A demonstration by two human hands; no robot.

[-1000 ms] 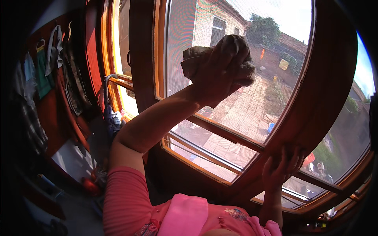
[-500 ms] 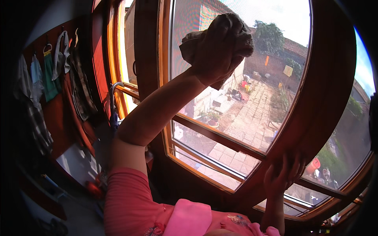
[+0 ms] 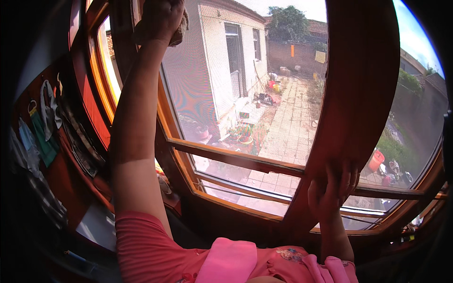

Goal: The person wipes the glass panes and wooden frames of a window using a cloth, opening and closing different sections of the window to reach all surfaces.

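High up at the left, my left hand [image 3: 163, 19] is closed around a bunched brownish cloth [image 3: 181, 32]. It is against the upper left part of the wooden window frame [image 3: 170, 118], beside the screened pane [image 3: 236, 122]. Part of the cloth is hidden behind the hand, and the hand's top is cut off by the picture edge. Lower right, my right hand [image 3: 332, 186] rests on the broad dark wooden post [image 3: 358, 94] between two panes. Its fingers are spread upward and hold nothing.
A wooden crossbar [image 3: 236, 158] spans the window low down. Clothes and cloths [image 3: 45, 137] hang from hooks on the left wall. A second window pane [image 3: 415, 127] lies right of the post. Outside are a paved path [image 3: 288, 118] and a pale building [image 3: 222, 61].
My left hand has swept the cloth up and left, from the middle of the pane to the frame. My view has shifted to the right. My right hand stays on the post.
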